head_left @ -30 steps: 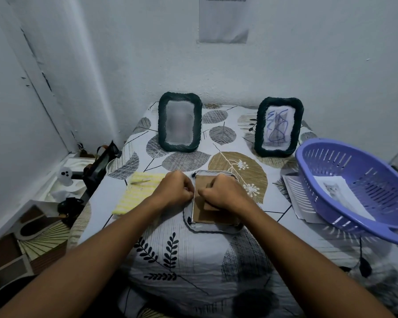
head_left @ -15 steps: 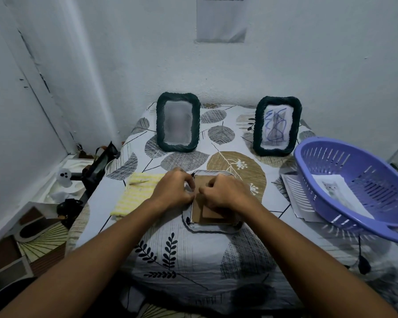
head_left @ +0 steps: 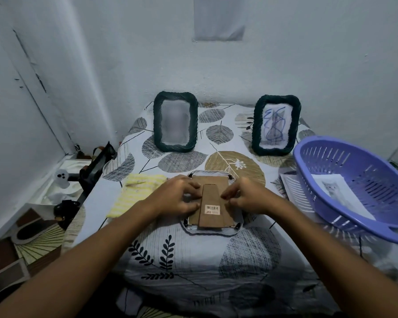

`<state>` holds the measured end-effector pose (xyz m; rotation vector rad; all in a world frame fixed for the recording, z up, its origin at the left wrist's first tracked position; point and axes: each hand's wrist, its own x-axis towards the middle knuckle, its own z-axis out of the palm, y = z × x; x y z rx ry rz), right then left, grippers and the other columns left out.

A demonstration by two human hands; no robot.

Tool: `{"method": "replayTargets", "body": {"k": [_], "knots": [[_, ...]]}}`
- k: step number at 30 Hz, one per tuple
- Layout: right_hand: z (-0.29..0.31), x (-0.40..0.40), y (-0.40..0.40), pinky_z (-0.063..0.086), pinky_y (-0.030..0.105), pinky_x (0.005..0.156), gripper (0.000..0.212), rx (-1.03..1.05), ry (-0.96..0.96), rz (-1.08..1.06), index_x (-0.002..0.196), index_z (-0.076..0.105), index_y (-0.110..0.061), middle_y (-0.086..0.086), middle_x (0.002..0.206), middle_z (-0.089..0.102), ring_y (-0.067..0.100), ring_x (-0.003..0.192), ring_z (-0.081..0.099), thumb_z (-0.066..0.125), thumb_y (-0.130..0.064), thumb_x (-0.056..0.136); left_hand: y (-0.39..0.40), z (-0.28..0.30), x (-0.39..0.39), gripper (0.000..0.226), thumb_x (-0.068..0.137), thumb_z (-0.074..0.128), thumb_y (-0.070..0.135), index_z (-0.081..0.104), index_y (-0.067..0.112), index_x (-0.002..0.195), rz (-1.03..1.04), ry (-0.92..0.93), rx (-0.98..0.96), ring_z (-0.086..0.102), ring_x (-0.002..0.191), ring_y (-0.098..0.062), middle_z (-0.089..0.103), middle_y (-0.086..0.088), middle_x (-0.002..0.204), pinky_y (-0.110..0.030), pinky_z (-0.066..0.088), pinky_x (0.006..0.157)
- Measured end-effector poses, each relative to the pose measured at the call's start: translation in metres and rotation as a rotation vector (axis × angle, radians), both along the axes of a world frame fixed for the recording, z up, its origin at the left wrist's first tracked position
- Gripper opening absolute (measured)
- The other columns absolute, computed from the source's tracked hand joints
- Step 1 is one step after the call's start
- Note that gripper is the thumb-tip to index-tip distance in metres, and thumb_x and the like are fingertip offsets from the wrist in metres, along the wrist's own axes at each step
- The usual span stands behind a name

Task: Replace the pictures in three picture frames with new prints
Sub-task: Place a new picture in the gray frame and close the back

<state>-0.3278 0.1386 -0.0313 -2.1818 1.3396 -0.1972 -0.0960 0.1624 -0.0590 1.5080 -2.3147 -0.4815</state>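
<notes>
Frame back (head_left: 213, 203) lies between fingers (head_left: 190, 198) of 2 hands.

I see a barcode sticker (head_left: 212, 209) on the frame's cardboard stand (head_left: 213, 204) — its print too small to read.

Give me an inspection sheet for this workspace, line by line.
Surface: leaf-print cloth over the table.
Job's things: face-down frame, cardboard back up; two upright frames at the back; print in the basket.
Clutter: yellow cloth; papers under the basket.
Hands: left hand and right hand on the frame's sides.
Cables: nothing seen.
Surroundings: white walls, paper posted; tripod at left.
</notes>
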Motion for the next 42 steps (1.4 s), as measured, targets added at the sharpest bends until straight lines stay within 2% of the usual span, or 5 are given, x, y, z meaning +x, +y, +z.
{"method": "replayTargets", "body": {"k": [3,11,32,37,42], "knots": [[-0.002,-0.001,0.001,0.041,0.017,0.069,0.028,-0.044,0.013,0.005,0.113,0.071,-0.014,-0.001,0.112,0.07,0.004,0.089,0.056,0.068,-0.012,0.086,-0.002,0.002,0.0,0.035,0.077,0.072,0.034,0.073,0.018,0.108,-0.012,-0.013,-0.007,0.051,0.119,-0.015,0.061,0.002,0.127,-0.029,0.04,0.1],[-0.002,-0.003,-0.004,0.051,0.029,0.084,0.027,-0.032,0.02,0.018,0.112,0.072,-0.015,-0.002,0.112,0.07,0.008,0.094,0.06,0.067,-0.013,0.086,-0.002,0.005,0.001,0.047,0.071,0.064,0.045,0.073,0.017,0.108,-0.018,-0.017,0.038,0.057,0.117,-0.014,0.062,0.001,0.128,-0.033,0.045,0.1],[0.001,-0.002,-0.01,0.053,0.036,0.089,0.022,-0.007,-0.001,-0.006,0.103,0.076,-0.018,-0.006,0.103,0.073,0.007,0.093,0.064,0.07,-0.012,0.083,-0.003,0.008,-0.001,0.048,0.07,0.065,0.043,0.073,0.014,0.109,-0.024,-0.036,0.072,0.058,0.116,-0.017,0.061,-0.003,0.13,-0.03,0.045,0.097],[0.006,-0.002,-0.006,0.05,0.032,0.087,0.02,-0.029,0.017,0.004,0.103,0.076,-0.019,-0.024,0.09,0.056,0.007,0.095,0.057,0.068,-0.012,0.085,-0.005,0.005,0.0,0.042,0.074,0.07,0.038,0.073,0.015,0.109,-0.031,-0.038,0.059,0.058,0.117,-0.017,0.06,-0.003,0.13,-0.031,0.045,0.098],[0.007,-0.004,-0.003,0.046,0.036,0.095,0.023,-0.04,0.032,0.012,0.105,0.075,-0.02,-0.004,0.123,0.06,0.015,0.116,0.053,0.066,-0.011,0.086,-0.006,0.005,0.002,0.056,0.069,0.064,0.047,0.07,0.014,0.114,-0.065,-0.056,0.078,0.054,0.122,-0.017,0.057,-0.004,0.134,-0.026,0.041,0.1]]}}
